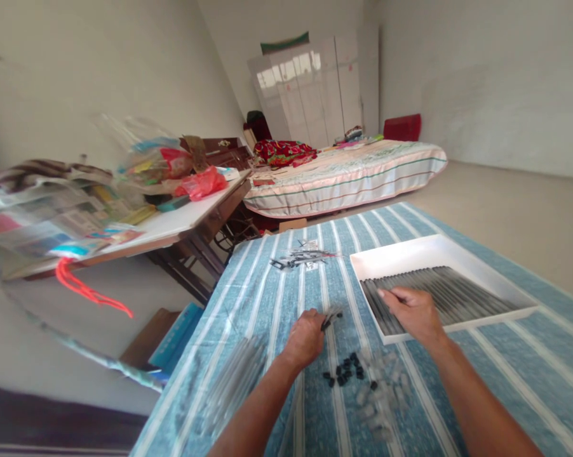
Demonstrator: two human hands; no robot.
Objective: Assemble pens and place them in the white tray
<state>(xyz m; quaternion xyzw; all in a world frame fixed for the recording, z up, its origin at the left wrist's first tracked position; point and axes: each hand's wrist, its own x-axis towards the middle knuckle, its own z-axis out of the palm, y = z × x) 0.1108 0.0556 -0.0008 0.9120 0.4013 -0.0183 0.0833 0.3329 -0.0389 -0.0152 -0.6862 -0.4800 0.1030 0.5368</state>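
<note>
My left hand (306, 336) is above the middle of the cloth, its fingers closed. A blurred cluster of small clear and dark pieces (333, 315) shows at its fingertips; whether it grips them I cannot tell. Over the left part of a white tray (398, 251), my right hand (416, 312) has its thumb and fingers pressed together. What they pinch is hidden. Slim dark pen-like sticks (451, 289) lie side by side in the tray. Small black caps (347, 368) and clear short pieces (384, 397) lie between my forearms. Clear tubes (236, 381) are bundled left of my left forearm.
A blue striped cloth (262, 279) covers the table. Thin dark rods (303, 256) lie loosely at its far side. A cluttered side table (182, 231) with plastic bags stands left. Beyond are a bed (343, 181) and a white wardrobe (315, 89).
</note>
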